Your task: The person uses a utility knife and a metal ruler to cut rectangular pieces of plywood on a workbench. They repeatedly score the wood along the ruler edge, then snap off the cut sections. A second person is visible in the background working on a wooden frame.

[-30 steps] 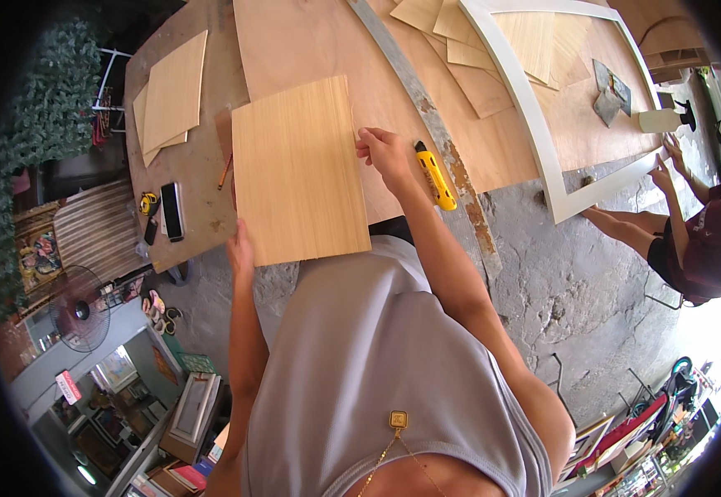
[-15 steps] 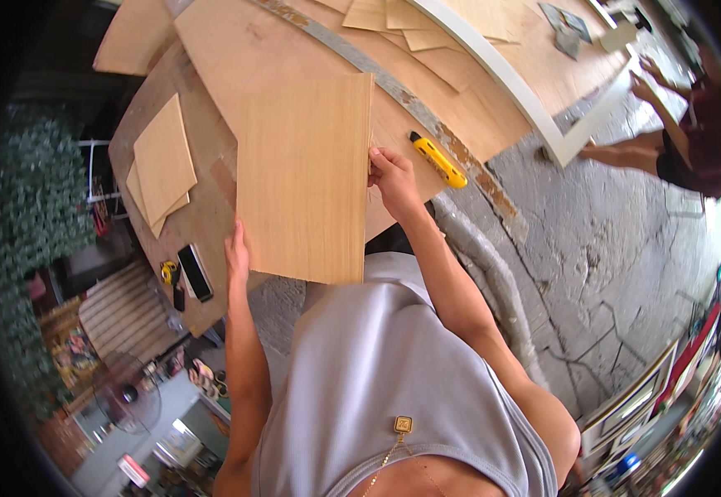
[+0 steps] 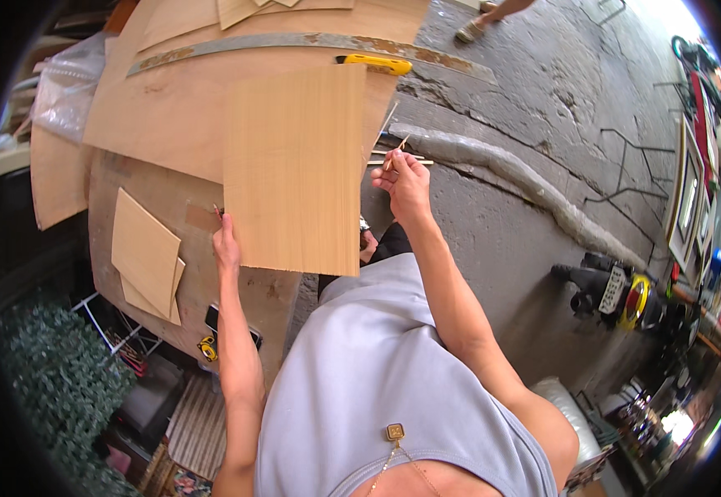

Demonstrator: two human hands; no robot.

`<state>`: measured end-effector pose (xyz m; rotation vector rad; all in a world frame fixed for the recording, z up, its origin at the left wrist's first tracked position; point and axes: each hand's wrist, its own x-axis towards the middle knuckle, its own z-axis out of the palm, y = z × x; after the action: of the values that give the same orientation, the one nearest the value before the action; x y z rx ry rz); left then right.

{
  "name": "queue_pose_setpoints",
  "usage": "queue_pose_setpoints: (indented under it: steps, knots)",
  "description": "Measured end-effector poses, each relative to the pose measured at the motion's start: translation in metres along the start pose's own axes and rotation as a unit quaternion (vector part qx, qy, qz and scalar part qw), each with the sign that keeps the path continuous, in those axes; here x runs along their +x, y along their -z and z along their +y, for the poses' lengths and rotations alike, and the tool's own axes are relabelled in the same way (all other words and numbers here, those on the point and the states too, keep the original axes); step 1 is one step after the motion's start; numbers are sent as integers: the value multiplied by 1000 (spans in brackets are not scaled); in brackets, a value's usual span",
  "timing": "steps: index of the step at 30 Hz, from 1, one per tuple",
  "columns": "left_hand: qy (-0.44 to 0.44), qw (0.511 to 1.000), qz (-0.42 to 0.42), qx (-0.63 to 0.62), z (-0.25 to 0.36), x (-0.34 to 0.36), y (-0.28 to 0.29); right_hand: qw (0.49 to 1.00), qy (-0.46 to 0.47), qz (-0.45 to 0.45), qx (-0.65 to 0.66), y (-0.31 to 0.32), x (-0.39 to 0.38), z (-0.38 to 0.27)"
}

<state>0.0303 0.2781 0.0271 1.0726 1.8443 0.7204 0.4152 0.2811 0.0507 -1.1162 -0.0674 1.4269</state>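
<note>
A rectangular sheet of plywood point(image 3: 294, 170) is held upright-looking in front of me, its lower edge near my shirt. At its left edge my left hand point(image 3: 226, 242) is closed on it, the fingers partly hidden; a small dark pointed thing sticks out above the thumb, too small to name. Off the sheet's right edge, my right hand point(image 3: 406, 184) pinches a thin, pale wood sliver point(image 3: 402, 149). Beyond the sheet lies a yellow utility knife point(image 3: 377, 64), beside a long, worn metal straightedge point(image 3: 278, 43).
Two smaller plywood pieces point(image 3: 145, 248) lie on the worktable point(image 3: 203, 186) at left, near a tape measure point(image 3: 208, 348) and a phone partly behind my left forearm. More sheets point(image 3: 178, 25) lie at the far side. A wrapped grey roll point(image 3: 526, 186) runs across the concrete floor.
My right hand has come off the sheet's right edge and now holds a thin wood sliver. My left hand still holds the left edge. The whole view has turned; the co-worker is mostly out of it.
</note>
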Motion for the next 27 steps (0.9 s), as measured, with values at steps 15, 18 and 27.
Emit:
queue_pose_setpoints:
  steps: [15,18,27]
  knots:
    - [-88,938,58,330,14,-10,-24,989,-103,-6,-103,58,10,34]
    - [-120,901,86,407,42,-28,-37,995,-73,-61,-1,59,17,45]
    - [-128,813,116,557,75,-28,-65,997,-44,-55,32,77,26,48]
